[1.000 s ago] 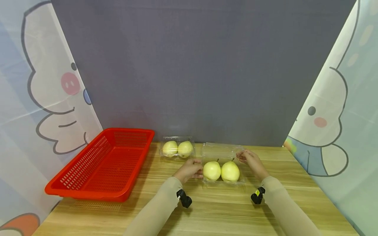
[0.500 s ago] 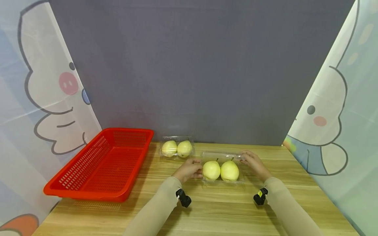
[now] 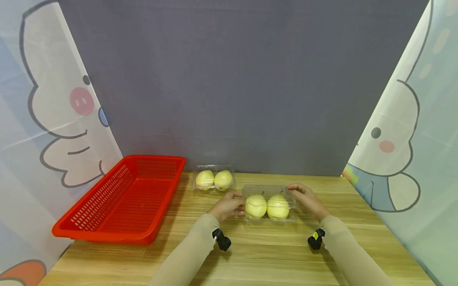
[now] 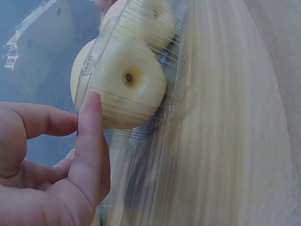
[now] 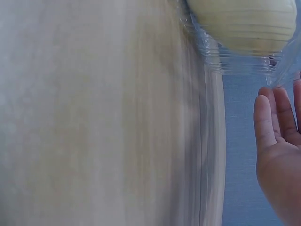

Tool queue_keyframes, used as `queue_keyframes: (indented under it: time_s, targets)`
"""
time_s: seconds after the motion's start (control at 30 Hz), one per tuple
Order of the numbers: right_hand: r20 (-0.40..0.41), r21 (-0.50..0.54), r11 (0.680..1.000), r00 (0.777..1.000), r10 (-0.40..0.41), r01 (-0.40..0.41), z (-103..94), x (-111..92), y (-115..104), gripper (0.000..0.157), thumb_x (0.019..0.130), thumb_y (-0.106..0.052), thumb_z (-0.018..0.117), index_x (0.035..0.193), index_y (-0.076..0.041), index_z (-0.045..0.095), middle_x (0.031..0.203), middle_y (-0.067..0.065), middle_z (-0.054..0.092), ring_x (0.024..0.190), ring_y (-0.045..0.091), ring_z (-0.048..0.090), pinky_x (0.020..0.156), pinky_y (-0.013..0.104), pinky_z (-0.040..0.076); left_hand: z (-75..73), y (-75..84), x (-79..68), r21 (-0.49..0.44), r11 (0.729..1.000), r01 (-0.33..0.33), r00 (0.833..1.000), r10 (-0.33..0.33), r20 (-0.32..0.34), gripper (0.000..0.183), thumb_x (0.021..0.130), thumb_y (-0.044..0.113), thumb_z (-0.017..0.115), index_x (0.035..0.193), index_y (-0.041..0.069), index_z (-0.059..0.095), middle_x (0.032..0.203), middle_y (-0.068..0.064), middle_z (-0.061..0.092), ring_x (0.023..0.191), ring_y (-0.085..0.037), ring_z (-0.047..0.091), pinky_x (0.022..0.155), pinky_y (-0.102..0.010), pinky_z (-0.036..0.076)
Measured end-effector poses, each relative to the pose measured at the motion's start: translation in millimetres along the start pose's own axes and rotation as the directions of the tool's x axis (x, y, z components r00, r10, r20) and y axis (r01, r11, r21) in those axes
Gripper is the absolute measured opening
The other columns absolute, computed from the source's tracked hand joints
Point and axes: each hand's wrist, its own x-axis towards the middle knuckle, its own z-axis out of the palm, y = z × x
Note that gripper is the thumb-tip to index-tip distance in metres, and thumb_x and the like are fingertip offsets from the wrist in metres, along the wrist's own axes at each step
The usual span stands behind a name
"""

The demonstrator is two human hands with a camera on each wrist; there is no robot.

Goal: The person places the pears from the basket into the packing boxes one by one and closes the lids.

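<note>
Two pale yellow pears (image 3: 255,207) with dark stems sit side by side in a clear plastic clamshell box (image 3: 269,220) on the table. Its lid (image 3: 264,190) leans over the pears. At the box's left side, my left hand (image 3: 229,205) pinches the rim between thumb and finger; the left wrist view shows the fingertips (image 4: 89,106) right at that edge. My right hand (image 3: 305,198) is at the lid's right side. In the right wrist view its fingers (image 5: 284,106) are extended, tips touching the clear plastic below a pear (image 5: 247,23).
A red perforated plastic basket (image 3: 154,222) stands on the left of the wooden table (image 3: 264,262). Behind my left hand, another clear box (image 3: 214,167) holds two pears near the grey backdrop (image 3: 229,87). Printed cloth panels (image 3: 390,174) flank both sides.
The lid has swung forward from standing open at the back to lying over the pears, with my right hand moving along it. My left hand has stayed at the box's left side.
</note>
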Motion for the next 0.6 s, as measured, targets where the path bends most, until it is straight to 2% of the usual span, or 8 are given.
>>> queue_keyframes:
  time_s: [0.23, 0.3, 0.43, 0.6]
  targets:
    - [0.0, -0.014, 1.0, 1.0, 0.008, -0.008, 0.9, -0.7, -0.8, 0.041, 0.104, -0.02, 0.051, 0.135, 0.008, 0.049, 0.142, 0.025, 0.046, 0.132, 0.038, 0.042, 0.1, 0.033, 0.044, 0.2, 1.2, -1.8, 0.006, 1.0, -0.002, 1.0, 0.002, 0.007, 0.054, 0.1, 0.01, 0.058, 0.144, -0.009, 0.035, 0.098, -0.015, 0.056, 0.079, -0.019, 0.056, 0.072, -0.029, 0.058]
    - [0.015, -0.007, 1.0, 1.0, 0.019, -0.019, 0.8, -0.9, -0.7, 0.043, 0.104, -0.017, 0.051, 0.137, 0.009, 0.046, 0.144, 0.027, 0.044, 0.133, 0.039, 0.041, 0.099, 0.03, 0.045, 0.3, 1.8, -2.4, 0.006, 1.0, -0.006, 1.0, 0.006, 0.01, 0.053, 0.1, 0.008, 0.057, 0.144, -0.009, 0.034, 0.097, -0.015, 0.055, 0.08, -0.019, 0.056, 0.074, -0.03, 0.058]
    - [0.051, 0.005, 0.999, 0.998, 0.041, -0.041, 0.3, -0.9, -0.4, 0.047, 0.103, -0.015, 0.05, 0.141, 0.011, 0.041, 0.147, 0.029, 0.039, 0.135, 0.042, 0.039, 0.102, 0.034, 0.044, 0.1, 3.7, -3.7, 0.012, 1.0, -0.005, 1.0, 0.005, 0.021, 0.053, 0.101, 0.007, 0.055, 0.146, -0.01, 0.033, 0.098, -0.015, 0.055, 0.081, -0.02, 0.055, 0.077, -0.033, 0.058]
    - [0.057, 0.013, 0.998, 0.997, 0.057, -0.058, 1.7, 0.0, -1.1, 0.046, 0.103, -0.014, 0.049, 0.141, 0.01, 0.041, 0.147, 0.029, 0.04, 0.13, 0.038, 0.044, 0.102, 0.042, 0.044, -1.6, 2.9, -3.3, 0.017, 1.0, 0.006, 1.0, -0.006, 0.026, 0.054, 0.101, 0.006, 0.054, 0.148, -0.008, 0.033, 0.098, -0.015, 0.056, 0.082, -0.02, 0.056, 0.077, -0.033, 0.058]
